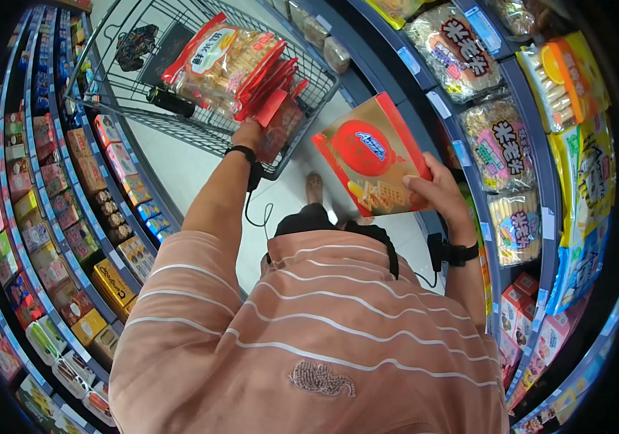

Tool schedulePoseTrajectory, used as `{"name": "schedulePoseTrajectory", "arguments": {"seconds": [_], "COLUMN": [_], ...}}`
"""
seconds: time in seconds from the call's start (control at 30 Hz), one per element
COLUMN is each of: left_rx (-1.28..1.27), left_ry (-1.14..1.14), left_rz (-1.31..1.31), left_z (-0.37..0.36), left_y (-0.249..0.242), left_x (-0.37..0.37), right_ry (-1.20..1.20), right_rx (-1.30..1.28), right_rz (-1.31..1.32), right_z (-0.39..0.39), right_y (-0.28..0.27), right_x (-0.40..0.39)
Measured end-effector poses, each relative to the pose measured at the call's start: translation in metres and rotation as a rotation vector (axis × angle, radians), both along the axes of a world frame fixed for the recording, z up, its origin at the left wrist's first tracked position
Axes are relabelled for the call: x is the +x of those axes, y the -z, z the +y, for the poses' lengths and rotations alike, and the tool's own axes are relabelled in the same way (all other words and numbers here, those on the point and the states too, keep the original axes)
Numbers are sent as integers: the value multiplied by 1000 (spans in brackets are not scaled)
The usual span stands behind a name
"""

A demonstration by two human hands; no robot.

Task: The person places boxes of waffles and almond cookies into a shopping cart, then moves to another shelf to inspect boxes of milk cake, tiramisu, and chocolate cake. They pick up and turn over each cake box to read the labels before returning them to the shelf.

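Observation:
My right hand (437,189) grips the right edge of a red and tan biscuit box (367,159), with the thumb on its printed front. The box is tilted, its face up, beside the shopping cart (226,141). My left hand (248,135) is over the cart's near end, closed at a flat red packet (272,110); its fingertips are partly hidden. Just beyond this hand, several red-edged clear bags of rice crackers (224,61) lie piled in the cart.
A dark bottle-like item (170,102) and a patterned dark bundle (137,48) are also in the cart. Shelves of boxed snacks (113,282) run along the left. On the right, shelves hold bagged puffed snacks (501,148). Pale floor tiles (257,249) show between.

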State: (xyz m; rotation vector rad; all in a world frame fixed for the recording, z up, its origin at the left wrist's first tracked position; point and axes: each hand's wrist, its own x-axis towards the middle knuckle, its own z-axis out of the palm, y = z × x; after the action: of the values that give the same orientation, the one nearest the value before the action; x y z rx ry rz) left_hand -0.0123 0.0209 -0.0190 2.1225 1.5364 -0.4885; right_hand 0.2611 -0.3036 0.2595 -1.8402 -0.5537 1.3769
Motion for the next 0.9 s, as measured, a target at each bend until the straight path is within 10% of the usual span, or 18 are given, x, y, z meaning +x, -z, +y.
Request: {"name": "schedulePoseTrajectory", "arguments": {"seconds": [0.43, 0.9], "left_rx": [150, 116], "left_ry": [169, 234], "left_rz": [-42, -194], "left_z": [19, 10], "left_y": [22, -8], "left_x": [-36, -56], "right_ry": [-762, -1119], "right_rx": [542, 698], "right_rz": [-1021, -1237], "right_z": [133, 273], "right_y": [-3, 93], "right_x": [8, -33]}}
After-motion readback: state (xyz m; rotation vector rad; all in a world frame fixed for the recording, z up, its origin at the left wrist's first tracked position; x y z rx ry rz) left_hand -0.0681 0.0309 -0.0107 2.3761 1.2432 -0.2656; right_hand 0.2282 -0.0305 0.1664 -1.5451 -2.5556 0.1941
